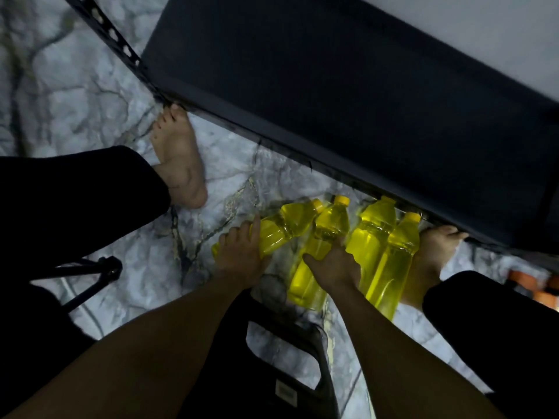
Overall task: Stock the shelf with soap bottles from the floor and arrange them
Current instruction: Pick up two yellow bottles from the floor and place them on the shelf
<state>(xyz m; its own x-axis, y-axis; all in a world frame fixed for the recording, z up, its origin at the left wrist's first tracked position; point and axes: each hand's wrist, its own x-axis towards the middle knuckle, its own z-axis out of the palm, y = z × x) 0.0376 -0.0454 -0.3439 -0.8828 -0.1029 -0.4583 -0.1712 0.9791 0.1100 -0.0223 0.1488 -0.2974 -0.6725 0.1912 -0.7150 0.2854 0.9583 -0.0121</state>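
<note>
Fingers [231, 235] of the left hand [239, 255] curl round the leftmost soap bottle [286, 223] and the right hand [335, 267] grips the second soap bottle [328, 225], both lying on the floor [90, 74] near the shelf [332, 86].

One bottle [281, 228] lies on the floor [90, 86] in the left fingers [234, 237], a second bottle [328, 225] in the right fingers [348, 257] — two more bottles [373, 234] just right of these, the shelf [332, 86] beyond all the fingers.
</note>
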